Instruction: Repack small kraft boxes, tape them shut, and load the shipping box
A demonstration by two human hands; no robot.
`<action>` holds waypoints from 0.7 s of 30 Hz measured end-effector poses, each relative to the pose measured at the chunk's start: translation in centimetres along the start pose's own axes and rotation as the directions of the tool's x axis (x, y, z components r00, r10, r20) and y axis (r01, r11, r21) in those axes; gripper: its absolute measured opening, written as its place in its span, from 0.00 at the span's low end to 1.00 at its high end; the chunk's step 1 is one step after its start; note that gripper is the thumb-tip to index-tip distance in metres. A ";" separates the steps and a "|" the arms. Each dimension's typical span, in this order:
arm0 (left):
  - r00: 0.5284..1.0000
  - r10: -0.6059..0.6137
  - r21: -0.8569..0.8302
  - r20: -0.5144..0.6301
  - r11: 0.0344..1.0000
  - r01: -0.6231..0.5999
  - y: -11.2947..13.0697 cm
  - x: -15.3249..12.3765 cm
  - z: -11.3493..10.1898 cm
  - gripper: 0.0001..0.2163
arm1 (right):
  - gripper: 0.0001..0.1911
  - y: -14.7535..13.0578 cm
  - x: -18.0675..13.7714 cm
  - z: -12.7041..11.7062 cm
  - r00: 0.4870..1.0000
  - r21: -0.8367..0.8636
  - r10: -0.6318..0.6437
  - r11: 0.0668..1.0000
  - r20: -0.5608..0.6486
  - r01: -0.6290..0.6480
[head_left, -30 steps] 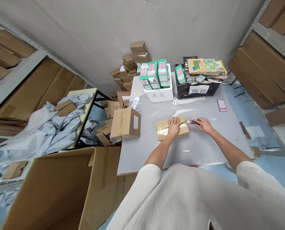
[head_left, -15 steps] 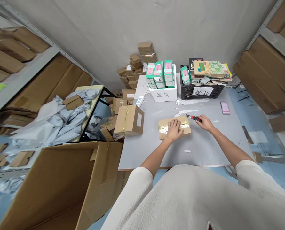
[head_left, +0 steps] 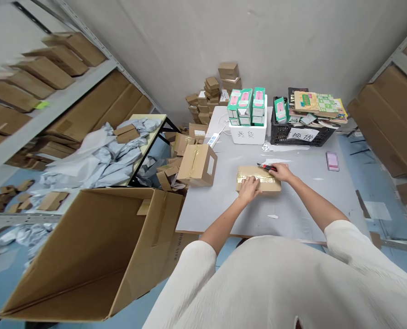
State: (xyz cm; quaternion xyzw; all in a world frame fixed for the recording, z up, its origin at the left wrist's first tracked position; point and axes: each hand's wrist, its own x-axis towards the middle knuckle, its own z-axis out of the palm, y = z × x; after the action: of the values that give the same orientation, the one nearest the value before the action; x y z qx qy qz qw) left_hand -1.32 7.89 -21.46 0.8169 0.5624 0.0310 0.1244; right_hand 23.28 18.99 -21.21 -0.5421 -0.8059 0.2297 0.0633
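Note:
A small brown cardboard box with clear tape along its top lies on the grey table. My left hand holds the box at its near left part, fingers bent over the tape. Closed round a red and black utility knife is my right hand. The knife's tip points left, over the far side of the box. I cannot tell whether its blade touches the cardboard.
A taped carton stands on the table's left edge. At the back are a white bin of green boxes and a black crate of books. A phone lies right. A large open carton stands lower left.
My right hand has brought the knife leftward, from beside the box to over its far side. My left hand has slid toward the box's near edge and its fingers are more bent. The view has shifted.

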 end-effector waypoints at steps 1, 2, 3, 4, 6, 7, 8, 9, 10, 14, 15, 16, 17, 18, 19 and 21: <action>1.000 -0.025 0.000 0.011 1.000 0.025 -0.2 0.0 -0.1 0.23 | 0.19 0.1 -0.4 -0.2 1.000 -0.009 0.011 1.000 0.004 -0.011; 0.998 -0.050 -0.004 0.027 0.999 0.050 -0.5 0.0 -0.2 0.22 | 0.19 0.3 -0.8 -0.4 1.000 -0.021 0.025 0.999 0.010 -0.025; 0.996 -0.076 -0.015 0.048 0.997 0.077 -0.9 0.0 -0.3 0.21 | 0.19 0.4 -1.2 -0.6 0.999 -0.032 0.042 0.999 0.018 -0.042; 0.992 -0.103 -0.033 0.071 0.994 0.105 -1.3 0.1 -0.4 0.20 | 0.19 0.4 -1.7 -0.9 0.998 -0.041 0.062 0.997 0.026 -0.061; 0.983 -0.150 -0.082 0.110 0.984 0.159 -2.2 0.4 -0.7 0.18 | 0.19 0.2 -2.8 -1.2 0.994 -0.045 0.104 0.994 0.043 -0.102; 0.978 -0.167 -0.109 0.122 0.978 0.181 -2.6 0.6 -0.9 0.18 | 0.19 -0.1 -3.4 -1.3 0.991 -0.039 0.122 0.992 0.055 -0.120; 0.976 -0.177 -0.133 0.128 0.972 0.194 -3.0 0.8 -1.0 0.17 | 0.19 -0.4 -4.0 -1.3 0.988 -0.027 0.137 0.990 0.066 -0.135; 0.975 -0.178 -0.154 0.129 0.968 0.197 -3.3 1.0 -1.2 0.17 | 0.19 -0.8 -4.6 -1.2 0.986 -0.012 0.149 0.989 0.075 -0.148; 0.976 -0.174 -0.171 0.127 0.966 0.195 -3.6 1.2 -1.5 0.18 | 0.18 -1.3 -5.1 -1.1 0.984 0.006 0.161 0.987 0.081 -0.162; 0.982 -0.158 -0.202 0.108 0.963 0.177 -4.0 1.9 -2.4 0.19 | 0.16 -3.1 -6.9 0.1 0.978 0.120 0.191 0.972 0.085 -0.201; 0.982 -0.161 -0.205 0.103 0.962 0.179 -3.9 2.1 -2.5 0.18 | 0.16 -3.4 -7.1 0.4 0.976 0.151 0.197 0.966 0.092 -0.209; 0.981 -0.171 -0.204 0.097 0.961 0.187 -3.6 2.3 -2.7 0.18 | 0.16 -3.5 -7.3 0.6 0.974 0.178 0.201 0.960 0.099 -0.217; 0.979 -0.186 -0.199 0.087 0.959 0.200 -3.3 2.5 -2.8 0.17 | 0.16 -3.5 -7.3 0.8 0.973 0.198 0.205 0.955 0.103 -0.222; 0.976 -0.206 -0.189 0.072 0.958 0.216 -2.7 2.7 -2.8 0.16 | 0.16 -3.3 -7.2 0.8 0.973 0.211 0.209 0.951 0.098 -0.226; 0.971 -0.232 -0.179 0.060 0.954 0.239 -2.0 3.0 -2.8 0.15 | 0.16 -3.1 -7.1 0.8 0.974 0.220 0.212 0.949 0.083 -0.225; 0.959 -0.280 -0.167 0.033 0.945 0.282 -0.1 3.6 -2.5 0.19 | 0.16 -2.3 -6.5 0.6 0.976 0.227 0.215 0.950 0.021 -0.214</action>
State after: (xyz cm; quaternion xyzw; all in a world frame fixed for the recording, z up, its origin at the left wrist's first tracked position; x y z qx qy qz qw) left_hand -0.57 11.66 -19.36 0.7148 0.6679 0.0576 0.1992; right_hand 23.76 12.21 -19.74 -0.6161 -0.7103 0.3249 0.1013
